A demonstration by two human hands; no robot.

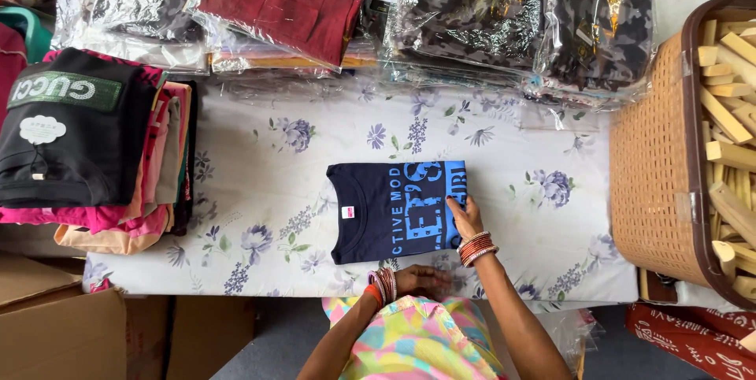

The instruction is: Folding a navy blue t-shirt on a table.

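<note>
A folded navy T-shirt (394,211) with blue lettering lies in the middle of the frame on the flower-printed tabletop (260,152), collar toward the left. The right hand (465,218) rests flat on the shirt's right edge, fingers spread and pressing, gripping nothing; the bangled wrist angles down toward the lower centre. The left hand (421,279) lies at the near tabletop edge just below the shirt, fingers loosely open and flat on the cloth. As I judge it, a sideways drag of the pressing hand could slide the top layer and undo the fold, or bunch the tablecloth under it. A stack of folded garments (94,144) sits at the left, bagged clothes (378,10) along the top, a woven basket (661,167) of wooden sticks at the right.
</note>
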